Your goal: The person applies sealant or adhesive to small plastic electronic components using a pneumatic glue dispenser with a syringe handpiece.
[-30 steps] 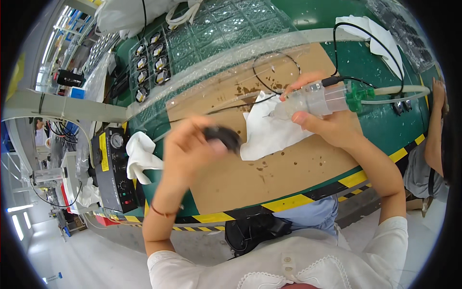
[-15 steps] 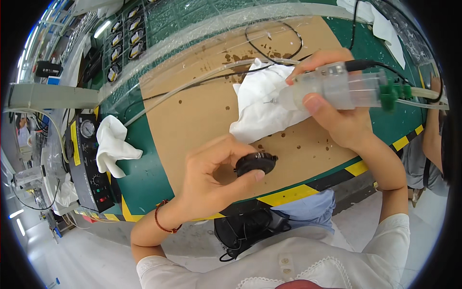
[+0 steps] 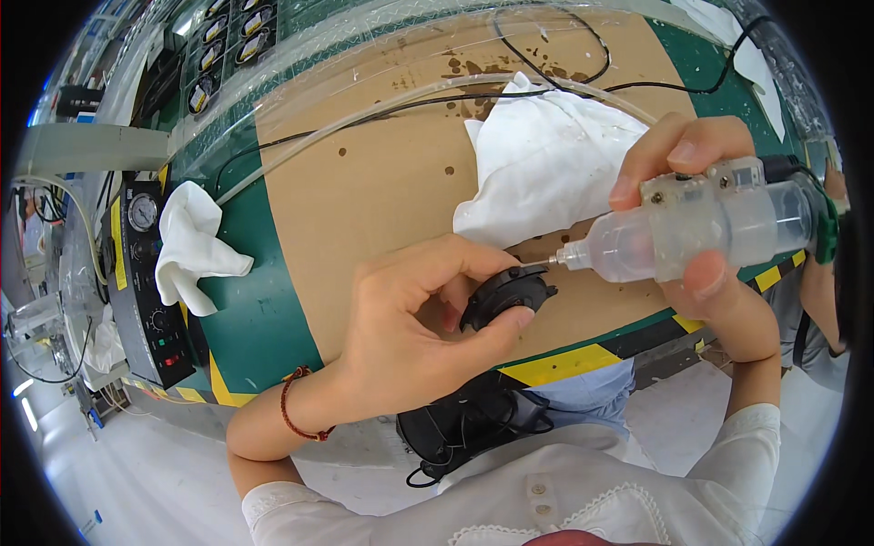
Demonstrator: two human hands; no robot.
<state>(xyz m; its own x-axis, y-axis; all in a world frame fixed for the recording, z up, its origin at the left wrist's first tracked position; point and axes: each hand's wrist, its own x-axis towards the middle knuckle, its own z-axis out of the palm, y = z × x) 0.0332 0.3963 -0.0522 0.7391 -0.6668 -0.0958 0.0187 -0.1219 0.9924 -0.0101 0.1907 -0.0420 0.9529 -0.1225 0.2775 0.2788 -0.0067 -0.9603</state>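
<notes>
My left hand (image 3: 401,318), at the centre of the frame, has its grip clamped on the black part (image 3: 508,297), thumb on the lower side, forefinger along the top. My right hand (image 3: 715,291), right of centre, is wrapped round the syringe (image 3: 628,244). A moment ago the syringe was well apart, over the white cloth (image 3: 546,164); now its needle (image 3: 542,263) is at the black part's upper edge, whether touching I can't tell. As I judge it, both hands now work on one spot. The white cloth lies above, on cardboard (image 3: 337,227) over the green worktop (image 3: 246,291). At left are a rag (image 3: 196,246) and a gauge box (image 3: 146,273).
</notes>
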